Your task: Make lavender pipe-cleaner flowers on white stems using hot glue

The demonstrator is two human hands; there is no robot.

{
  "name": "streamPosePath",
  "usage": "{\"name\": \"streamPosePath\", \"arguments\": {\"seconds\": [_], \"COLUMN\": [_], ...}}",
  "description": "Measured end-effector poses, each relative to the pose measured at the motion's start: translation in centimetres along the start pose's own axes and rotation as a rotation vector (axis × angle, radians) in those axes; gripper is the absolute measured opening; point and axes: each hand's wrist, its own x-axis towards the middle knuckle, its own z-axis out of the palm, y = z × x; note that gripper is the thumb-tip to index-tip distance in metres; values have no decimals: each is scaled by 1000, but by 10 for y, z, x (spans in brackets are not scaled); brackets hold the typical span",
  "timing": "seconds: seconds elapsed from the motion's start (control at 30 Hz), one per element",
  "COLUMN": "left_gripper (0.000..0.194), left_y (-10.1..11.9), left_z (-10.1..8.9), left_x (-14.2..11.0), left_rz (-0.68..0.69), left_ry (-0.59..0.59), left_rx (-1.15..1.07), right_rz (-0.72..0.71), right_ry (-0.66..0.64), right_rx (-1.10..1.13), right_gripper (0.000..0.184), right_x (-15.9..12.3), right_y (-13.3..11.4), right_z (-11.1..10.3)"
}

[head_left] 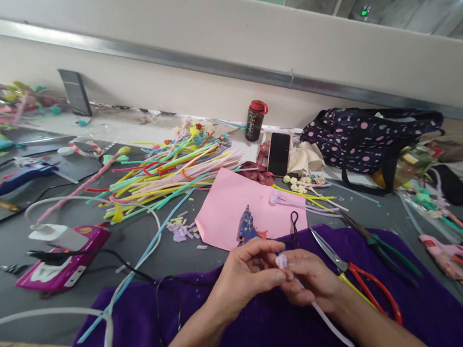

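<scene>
Over the purple cloth [225, 327], my two hands meet around a small lilac flower [281, 261] on a long pale stem [332, 325]. The thumb and fingers of my left hand [244, 270] are closed around the flower head from the left. My right hand [313, 280] pinches just below the head, and the stem slants down to the right beneath it. Just beyond the fingers, a blue glue gun [247, 229] lies on a pink sheet [216, 207], its lower part hidden. Another lilac flower [275, 198] rests on the sheet's right part.
Right of my hands lie red-handled scissors [347, 268] and green-handled pliers [380, 246]. A magenta power strip [66, 260] with cords stands left. Colourful stems [170, 179], a bottle [255, 121], a phone [279, 154] and a patterned bag [347, 140] are farther back.
</scene>
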Motion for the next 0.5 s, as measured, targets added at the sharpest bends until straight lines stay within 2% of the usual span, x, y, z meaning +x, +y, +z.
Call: {"name": "streamPosePath", "arguments": {"seconds": [0.17,0.37,0.5], "left_gripper": [30,25,26], "left_y": [-2,-2,-4], "left_z": [-4,-4,-4], "left_x": [0,0,0], "left_rz": [87,67,92], "left_ry": [-3,-6,-1], "left_rx": [33,62,157], "right_rz": [40,70,77], "right_ry": [-20,-35,-29], "right_rx": [30,59,73], "right_gripper": [24,22,24], "right_x": [-2,-1,-1], "right_y": [-2,-2,-2], "right_z": [1,1,1]}}
